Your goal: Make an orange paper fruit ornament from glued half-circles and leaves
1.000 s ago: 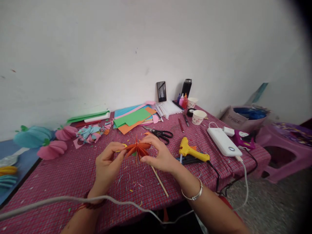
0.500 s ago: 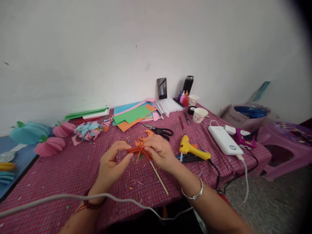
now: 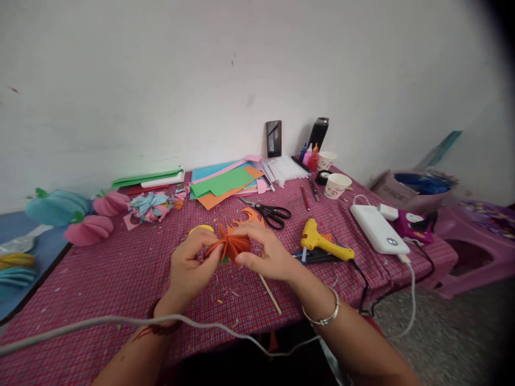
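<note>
Between my two hands is an orange folded-paper pumpkin [image 3: 232,247], its layers fanned out from a centre, with a bit of green below. My left hand [image 3: 193,262] pinches its left folds between thumb and fingers. On the other side my right hand [image 3: 263,249] is closed around the right folds, the thumb at the near edge. A thin wooden stick [image 3: 270,295] lies on the cloth just below my right hand. Orange paper scraps [image 3: 248,215] and black-handled scissors [image 3: 271,213] lie beyond my fingers. A yellow round piece [image 3: 201,228] shows behind my left hand.
A yellow glue gun [image 3: 324,242] and a white power bank [image 3: 378,229] lie at the right, cords trailing. Coloured paper sheets [image 3: 221,185], a phone [image 3: 274,138] and paper cups [image 3: 337,185] stand farther back. Finished paper pumpkins [image 3: 89,230] sit left. A white cable [image 3: 209,325] crosses over my forearms.
The orange paper pumpkin has turned and its folds now spread wider. My right thumb and fingers have shifted along its right side. The whole view has moved slightly.
</note>
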### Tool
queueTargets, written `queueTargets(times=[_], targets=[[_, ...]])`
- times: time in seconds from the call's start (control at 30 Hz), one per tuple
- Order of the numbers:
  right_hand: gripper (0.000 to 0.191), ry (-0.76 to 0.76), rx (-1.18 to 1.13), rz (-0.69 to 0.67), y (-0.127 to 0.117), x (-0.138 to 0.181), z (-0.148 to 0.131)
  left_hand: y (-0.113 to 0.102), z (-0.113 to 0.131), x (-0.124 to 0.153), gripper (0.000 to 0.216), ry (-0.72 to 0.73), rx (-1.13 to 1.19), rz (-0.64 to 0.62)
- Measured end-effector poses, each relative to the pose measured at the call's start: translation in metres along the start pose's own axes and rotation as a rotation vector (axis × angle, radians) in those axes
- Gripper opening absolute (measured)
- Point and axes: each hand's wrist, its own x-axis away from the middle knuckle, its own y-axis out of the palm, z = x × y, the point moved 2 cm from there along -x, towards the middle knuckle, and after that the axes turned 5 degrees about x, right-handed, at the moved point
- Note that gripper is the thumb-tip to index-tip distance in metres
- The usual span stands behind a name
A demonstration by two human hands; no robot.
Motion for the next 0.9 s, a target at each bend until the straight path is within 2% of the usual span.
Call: queueTargets(times=[0.23, 0.5, 0.67, 0.8, 0.9], targets=[[0.015, 0.025, 0.015, 0.04, 0.0019, 0.0009, 0.0005, -0.0003, -0.002, 0.0018, 0.016, 0.002, 0.009, -0.013], [0.012, -0.012, 0.047, 0.049, 0.0045, -0.0008, 0.0046, 0.0036, -0.003, 0.0004, 0.016, 0.052, 0.053, -0.128], [0.011, -0.04, 0.111, 0.115, 0.0057, 0.0009, 0.0064, 0.0007, -0.0031, 0.0022, 0.016, 0.046, 0.063, -0.127], [0.011, 0.055, 0.115, 0.204, 0.0069, 0.0014, 0.0063, 0.0001, -0.0044, 0.0042, 0.012, -0.046, 0.063, -0.135], [0.012, 0.17, 0.069, 0.225, 0.0076, 0.001, 0.0076, 0.0024, -0.0066, 0.004, 0.015, -0.127, -0.017, -0.095]])
